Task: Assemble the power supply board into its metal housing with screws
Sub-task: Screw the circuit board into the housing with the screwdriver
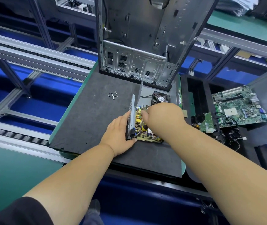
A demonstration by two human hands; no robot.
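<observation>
The power supply board (141,127), yellow-green with coils and capacitors, lies inside its open metal housing (132,111) on the dark foam mat (89,120). My left hand (119,129) grips the housing's upright left wall near its front corner. Reaching over the board, my right hand (163,116) has its fingers curled down onto the components; its fingertips are hidden. A black fan (161,99) sits at the housing's far end. Several small screws (112,95) lie loose on the mat, left of the housing.
An open grey computer case (145,46) stands upright at the mat's far edge. To the right, a green motherboard (239,106) and a smaller board with black cables (208,122) rest on black foam. Conveyor rails (32,54) run to the left.
</observation>
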